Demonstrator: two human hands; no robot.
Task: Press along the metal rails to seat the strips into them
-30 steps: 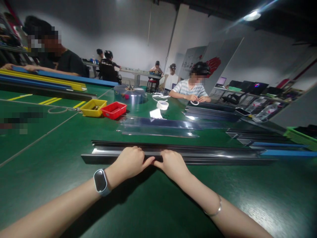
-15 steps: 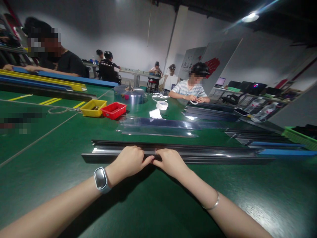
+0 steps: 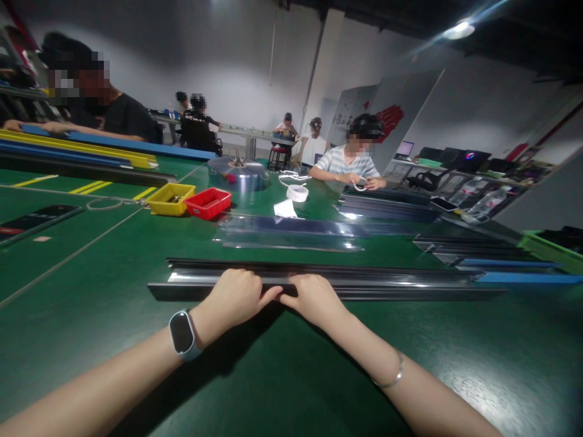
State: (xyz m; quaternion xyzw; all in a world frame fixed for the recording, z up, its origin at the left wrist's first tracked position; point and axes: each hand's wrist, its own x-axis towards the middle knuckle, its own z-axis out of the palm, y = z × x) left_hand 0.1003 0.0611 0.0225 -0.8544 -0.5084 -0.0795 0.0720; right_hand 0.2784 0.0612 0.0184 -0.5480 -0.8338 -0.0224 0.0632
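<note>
A long black channel strip (image 3: 410, 294) lies crosswise on the green table in front of me, with a shiny clear plastic film (image 3: 191, 276) along its trough. My left hand (image 3: 239, 294) is closed over the strip left of its middle, fingers curled into the trough and thumb on the near edge. Just to the right, my right hand (image 3: 316, 297) grips the same strip, its thumb nearly meeting the left one. The fingertips of both hands are hidden. Behind the strip lie several clear plastic strips (image 3: 291, 233).
Yellow (image 3: 170, 200) and red (image 3: 208, 203) bins stand beyond, near a film roll (image 3: 237, 175) with scissors on top. A tape roll (image 3: 297, 193) sits further right. More channel strips (image 3: 483, 250) lie at right. A phone (image 3: 39, 221) is at left. Co-workers sit across the table.
My left hand has shifted very slightly left along the strip, and its wrist has turned a little. The right hand stays almost still. The co-worker opposite has raised a white ring slightly.
</note>
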